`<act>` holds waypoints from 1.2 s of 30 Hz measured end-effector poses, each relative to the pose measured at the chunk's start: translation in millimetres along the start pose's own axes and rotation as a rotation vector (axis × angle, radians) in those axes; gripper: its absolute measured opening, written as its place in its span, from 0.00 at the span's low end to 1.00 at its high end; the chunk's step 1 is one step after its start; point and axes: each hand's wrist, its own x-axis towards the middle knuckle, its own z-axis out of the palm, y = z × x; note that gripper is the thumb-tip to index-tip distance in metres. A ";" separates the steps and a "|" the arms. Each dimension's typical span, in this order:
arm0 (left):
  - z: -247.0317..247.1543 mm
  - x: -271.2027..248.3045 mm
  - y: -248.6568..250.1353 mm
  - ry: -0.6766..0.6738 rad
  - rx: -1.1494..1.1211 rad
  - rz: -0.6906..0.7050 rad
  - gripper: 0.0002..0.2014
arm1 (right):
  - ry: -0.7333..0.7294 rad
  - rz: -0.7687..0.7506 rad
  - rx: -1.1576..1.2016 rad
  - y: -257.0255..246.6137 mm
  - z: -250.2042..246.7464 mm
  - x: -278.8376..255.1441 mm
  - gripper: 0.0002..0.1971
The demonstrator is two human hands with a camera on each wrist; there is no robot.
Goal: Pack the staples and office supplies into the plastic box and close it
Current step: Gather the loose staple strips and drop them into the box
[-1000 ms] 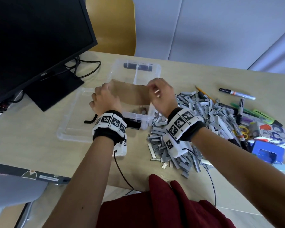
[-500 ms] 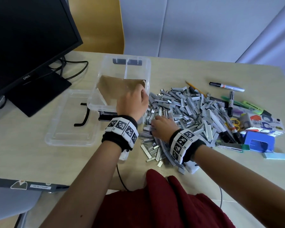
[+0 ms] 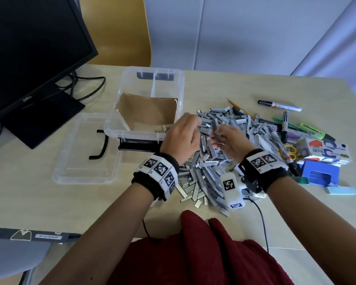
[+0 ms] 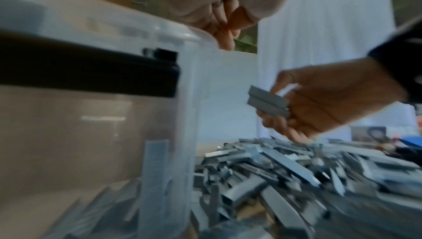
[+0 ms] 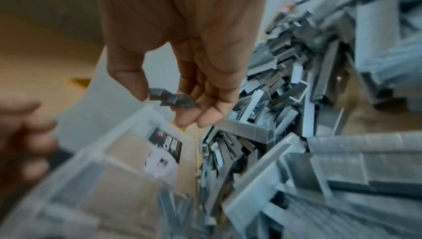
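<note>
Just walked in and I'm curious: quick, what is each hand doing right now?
Left hand: open, fingers loose, holding nothing, beside the box.
Right hand: pinching a few staple strips above the pile.

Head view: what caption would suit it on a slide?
Right hand lifts staple strips from the pile beside an open plastic box.

The left hand [image 3: 181,136] is smeared by motion in the head view, so its fingers cannot be read, and it hides the near right corner of the plastic box [image 3: 148,70]. Markers [image 3: 284,124] lie partly buried under the staple pile [image 3: 224,161]. The monitor [image 3: 29,48] is cut off by the top and left edges.
</note>
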 end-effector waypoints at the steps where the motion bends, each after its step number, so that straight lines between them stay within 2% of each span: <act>1: 7.0 -2.8 1.9 -0.038 -0.005 0.039 0.06 | 0.020 -0.001 0.091 -1.2 -4.1 1.1 0.09; 3: 17.4 -6.1 5.0 -0.124 -0.016 0.063 0.06 | 0.055 -0.019 0.111 -3.0 -10.3 2.8 0.10; 5: 23.7 -7.8 6.1 -0.319 0.041 -0.029 0.09 | 0.114 -0.015 0.023 1.1 -15.8 5.5 0.11; 7: 34.9 -15.8 -2.3 -0.569 0.213 -0.188 0.13 | 0.205 0.005 -0.192 10.5 -18.8 8.9 0.13; 9: 43.4 -25.1 -12.5 -0.695 0.351 -0.281 0.19 | 0.291 -0.015 -0.491 19.8 -17.5 11.7 0.15; 11: 50.1 -30.2 -19.1 -0.733 0.408 -0.311 0.21 | 0.305 -0.065 -0.759 29.5 -12.8 14.7 0.16; 13: 52.7 -29.2 -18.6 -0.749 0.411 -0.333 0.21 | 0.257 -0.077 -0.963 37.3 -6.4 16.1 0.12; 17: 54.9 -25.5 -19.7 -0.775 0.409 -0.348 0.21 | 0.258 -0.052 -1.121 42.2 -0.1 18.5 0.13; 20: 56.0 -25.4 -20.2 -0.728 0.339 -0.417 0.19 | 0.227 -0.055 -1.076 39.2 -2.7 21.6 0.11; 22: 55.1 -22.7 -20.0 -0.636 0.210 -0.542 0.16 | 0.218 -0.052 -0.976 37.3 -6.6 21.0 0.13; 24: 55.4 -16.0 -21.1 -0.538 0.014 -0.718 0.13 | 0.221 -0.032 -0.770 33.9 -11.6 17.2 0.15; 26: 53.9 -7.2 -19.4 -0.419 -0.292 -0.937 0.13 | 0.221 0.004 -0.425 29.0 -17.6 11.4 0.12; 29: 46.3 6.7 -9.3 -0.125 -0.973 -1.321 0.15 | 0.215 0.070 0.235 16.3 -23.9 1.9 0.07; 30: 41.5 10.7 -4.9 -0.037 -1.156 -1.401 0.17 | 0.212 0.073 0.332 12.6 -26.1 0.0 0.07; 31: 41.0 11.6 -4.4 0.002 -1.249 -1.440 0.19 | 0.211 0.077 0.364 10.5 -27.9 -1.2 0.08; 32: 41.8 13.0 -2.9 -0.031 -1.232 -1.435 0.20 | 0.217 0.079 0.354 9.2 -29.4 -2.2 0.08; 33: 45.4 13.2 -3.3 -0.129 -1.083 -1.373 0.20 | 0.229 0.074 0.321 8.7 -31.5 -2.6 0.06; 35: 54.8 12.0 -4.4 -0.393 -0.609 -1.109 0.16 | 0.242 0.060 0.242 9.2 -36.9 -3.8 0.04; 36: 59.6 12.7 -5.2 -0.483 -0.381 -0.953 0.13 | 0.234 0.058 0.199 9.5 -39.4 -4.5 0.04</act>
